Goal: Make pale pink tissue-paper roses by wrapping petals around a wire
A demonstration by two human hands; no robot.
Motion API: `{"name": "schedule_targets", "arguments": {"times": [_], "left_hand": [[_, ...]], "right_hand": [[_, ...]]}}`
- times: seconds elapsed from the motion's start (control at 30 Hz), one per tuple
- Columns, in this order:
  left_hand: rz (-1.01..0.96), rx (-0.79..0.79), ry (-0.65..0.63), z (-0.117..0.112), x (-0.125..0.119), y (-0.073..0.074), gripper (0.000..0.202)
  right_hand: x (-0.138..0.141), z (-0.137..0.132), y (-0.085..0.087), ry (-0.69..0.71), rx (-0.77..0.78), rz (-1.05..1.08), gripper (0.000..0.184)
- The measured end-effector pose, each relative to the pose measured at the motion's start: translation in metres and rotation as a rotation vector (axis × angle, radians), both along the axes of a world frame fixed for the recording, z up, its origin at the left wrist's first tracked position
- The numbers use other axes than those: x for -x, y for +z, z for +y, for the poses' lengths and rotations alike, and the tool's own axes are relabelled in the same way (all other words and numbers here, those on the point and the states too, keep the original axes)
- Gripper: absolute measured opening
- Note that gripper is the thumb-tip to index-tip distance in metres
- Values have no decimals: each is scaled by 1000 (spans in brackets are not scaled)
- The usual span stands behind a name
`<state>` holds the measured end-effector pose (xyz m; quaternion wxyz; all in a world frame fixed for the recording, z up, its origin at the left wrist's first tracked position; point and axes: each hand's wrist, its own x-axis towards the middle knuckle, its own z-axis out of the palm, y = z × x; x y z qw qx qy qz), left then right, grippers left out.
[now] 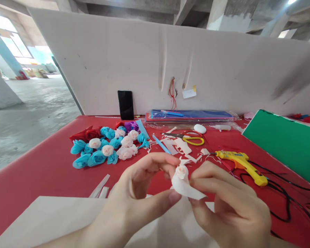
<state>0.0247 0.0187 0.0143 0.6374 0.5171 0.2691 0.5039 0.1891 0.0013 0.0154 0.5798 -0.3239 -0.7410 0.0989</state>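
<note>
A small pale pink paper rose (181, 173) is held up at the middle of the head view, with a loose strip tail (192, 192) curling off to the lower right. My left hand (142, 196) pinches the rose from its left side between thumb and fingers. On the other side, my right hand (229, 199) has its fingers closed on the strip near the base of the rose. Beneath both hands lies a large white sheet (67, 215). Beyond them, pale paper scraps (183, 146) litter the red table.
Finished blue, pink, red and purple paper flowers (105, 143) cluster at left. Scissors (193, 139) and a light blue pen (161, 143) lie behind the hands. At right are a yellow glue gun (240, 163), its black cord (281, 191) and a green board (286, 148). A phone (125, 105) leans on the partition.
</note>
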Motion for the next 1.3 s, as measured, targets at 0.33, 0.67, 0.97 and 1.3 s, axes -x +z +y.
{"name": "schedule_targets", "arguments": {"times": [0.33,0.67,0.97,1.3], "left_hand": [[158,-147,102,-4,-3,4,17],[169,-162,186,-5,-3,1,18],[123,-89,50,-3,-2,1,18],[40,-19,-22,-5,0,-3,8]], "right_hand": [[3,-1,2,-74,-115,-100,15],[4,-1,1,-110,-152,-155,13],[14,-4,3,-1,48,50,14],[6,-7,-1,77,101,48,21]]}}
